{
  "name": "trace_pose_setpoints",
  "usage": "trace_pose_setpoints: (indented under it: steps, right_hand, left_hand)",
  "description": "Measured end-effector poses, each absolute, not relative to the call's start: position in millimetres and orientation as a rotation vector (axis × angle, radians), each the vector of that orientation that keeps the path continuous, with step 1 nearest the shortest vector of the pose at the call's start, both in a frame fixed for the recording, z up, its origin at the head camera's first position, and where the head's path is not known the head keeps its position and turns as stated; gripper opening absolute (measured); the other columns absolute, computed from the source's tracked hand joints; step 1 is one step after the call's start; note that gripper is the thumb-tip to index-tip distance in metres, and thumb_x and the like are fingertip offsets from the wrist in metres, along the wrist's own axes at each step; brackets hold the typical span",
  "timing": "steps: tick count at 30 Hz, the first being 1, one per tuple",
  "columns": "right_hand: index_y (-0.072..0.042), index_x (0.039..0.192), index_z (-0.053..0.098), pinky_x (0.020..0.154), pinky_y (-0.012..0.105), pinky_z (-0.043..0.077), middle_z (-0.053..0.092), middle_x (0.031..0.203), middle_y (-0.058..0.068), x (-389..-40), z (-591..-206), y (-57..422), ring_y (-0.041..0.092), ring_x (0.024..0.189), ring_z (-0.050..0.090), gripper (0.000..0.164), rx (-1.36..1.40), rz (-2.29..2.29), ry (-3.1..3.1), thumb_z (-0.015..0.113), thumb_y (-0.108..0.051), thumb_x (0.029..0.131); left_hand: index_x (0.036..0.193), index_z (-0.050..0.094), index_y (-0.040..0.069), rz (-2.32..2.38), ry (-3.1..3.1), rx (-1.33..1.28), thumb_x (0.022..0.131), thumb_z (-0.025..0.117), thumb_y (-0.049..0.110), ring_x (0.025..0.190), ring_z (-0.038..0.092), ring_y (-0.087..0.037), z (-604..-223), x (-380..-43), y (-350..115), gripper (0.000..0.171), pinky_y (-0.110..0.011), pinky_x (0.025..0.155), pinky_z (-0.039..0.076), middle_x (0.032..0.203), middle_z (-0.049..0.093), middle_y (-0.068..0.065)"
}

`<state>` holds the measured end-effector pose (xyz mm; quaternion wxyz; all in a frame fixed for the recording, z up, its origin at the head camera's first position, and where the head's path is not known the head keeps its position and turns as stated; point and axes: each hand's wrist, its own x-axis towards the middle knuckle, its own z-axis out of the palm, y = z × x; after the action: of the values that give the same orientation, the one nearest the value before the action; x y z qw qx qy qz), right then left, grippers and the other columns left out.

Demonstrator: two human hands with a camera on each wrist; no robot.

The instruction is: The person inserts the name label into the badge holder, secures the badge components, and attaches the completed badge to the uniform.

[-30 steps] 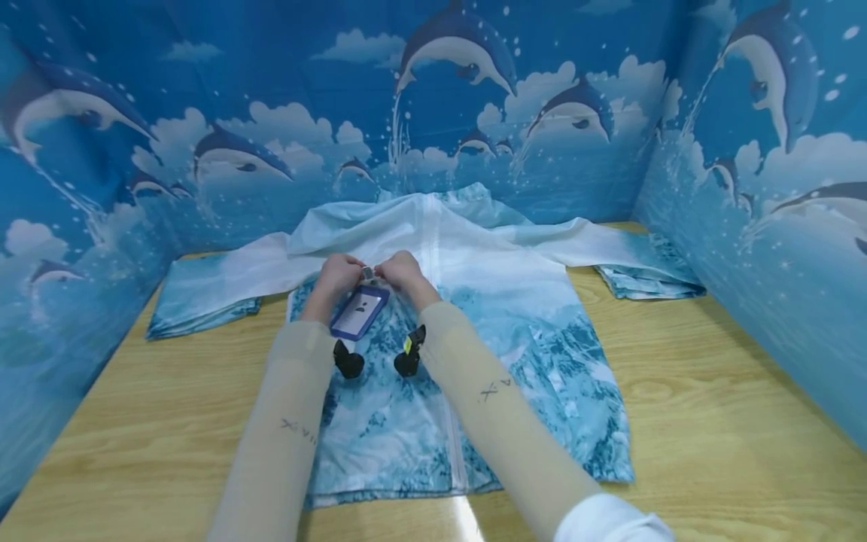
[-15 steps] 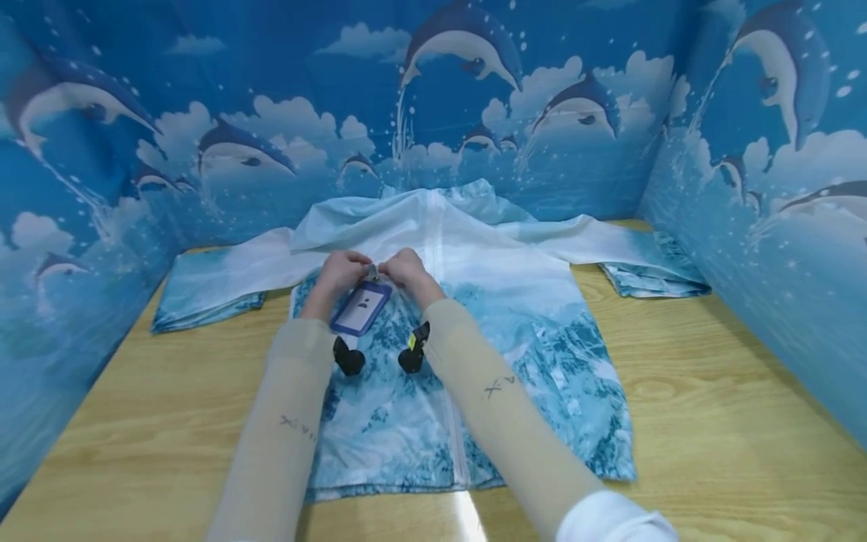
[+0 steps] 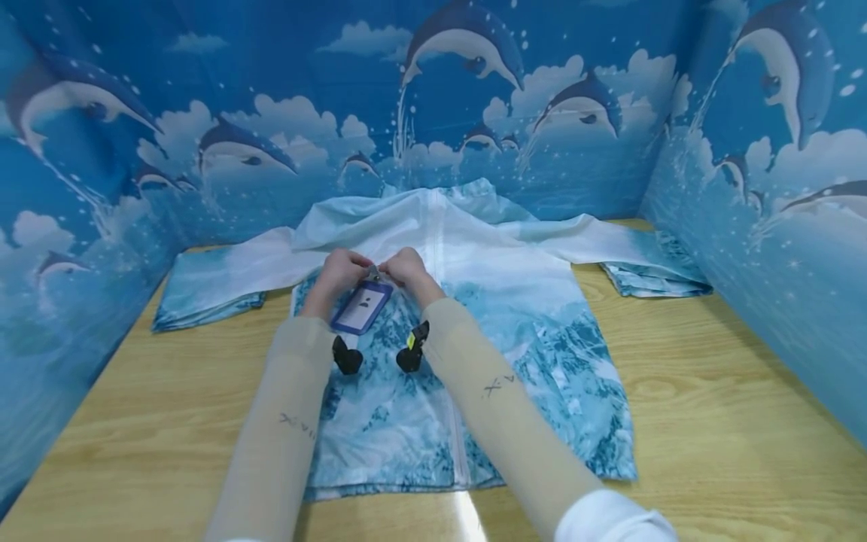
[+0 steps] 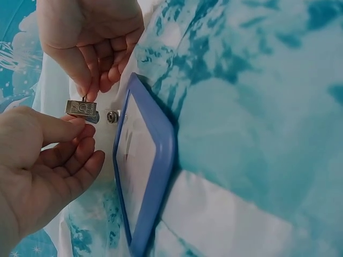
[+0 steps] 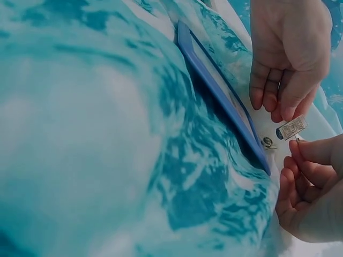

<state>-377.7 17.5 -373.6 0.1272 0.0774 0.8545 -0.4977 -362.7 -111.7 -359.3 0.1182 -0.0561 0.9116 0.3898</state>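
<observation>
A blue-framed ID badge holder point(image 3: 362, 308) lies tilted on a white-to-teal zip jacket point(image 3: 542, 354), on its left half. At the holder's upper end is a metal badge clip point(image 4: 82, 108), joined to it by a small round snap point(image 4: 112, 116). My left hand point(image 3: 344, 272) pinches the clip between thumb and forefinger, other fingers loosely curled. From the other side my right hand point(image 3: 405, 269) pinches a thin metal piece at the clip's edge, seen best in the right wrist view. A fold of white cloth lies close behind the fingertips.
The jacket's sleeves spread to both sides, with the left cuff point(image 3: 203, 293) and right cuff point(image 3: 653, 267) folded over. Wood-grain table point(image 3: 731, 406) surrounds it. A blue dolphin-print curtain point(image 3: 433, 90) walls the back and sides. Black wrist cameras point(image 3: 347, 356) sit under both wrists.
The clip, showing a broader face a second ago, now appears narrower and more tilted between my fingertips. Both hands keep their place above the badge holder; the view has shifted slightly.
</observation>
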Motion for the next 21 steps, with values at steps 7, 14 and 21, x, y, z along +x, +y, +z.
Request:
trace_pose_setpoints:
  steps: [7,14,21]
  right_hand:
    - [-0.012,0.053,0.037,0.045,0.028,0.031,0.031,0.048,-0.001,-375.8,-370.4,16.2,0.013,0.041,0.03,0.044,0.236,-1.437,2.538,0.062,-0.017,0.089]
    - [-0.013,0.055,0.041,0.048,0.029,0.033,0.033,0.05,-0.001,-374.6,-370.7,15.2,0.015,0.047,0.036,0.041,0.281,-1.421,2.571,0.065,-0.021,0.087]
    - [-0.012,0.054,0.044,0.05,0.027,0.034,0.036,0.049,-0.002,-369.7,-368.5,13.4,0.014,0.048,0.038,0.04,0.232,-1.33,2.722,0.063,-0.023,0.088]
  left_hand:
    - [0.121,0.059,0.002,1.12,2.679,-0.154,0.095,0.048,0.012,0.106,0.054,-0.029,-359.8,-362.1,-110.6,0.03,-0.042,0.09,0.043,0.116,0.058,-0.016]
    - [0.121,0.059,0.001,1.117,2.703,-0.144,0.097,0.047,0.012,0.106,0.054,-0.031,-359.4,-359.4,-108.7,0.03,-0.043,0.089,0.044,0.117,0.058,-0.018]
    - [0.122,0.059,0.0,1.093,2.752,-0.105,0.095,0.048,0.012,0.108,0.054,-0.032,-359.4,-360.9,-108.6,0.031,-0.044,0.089,0.045,0.119,0.057,-0.019]
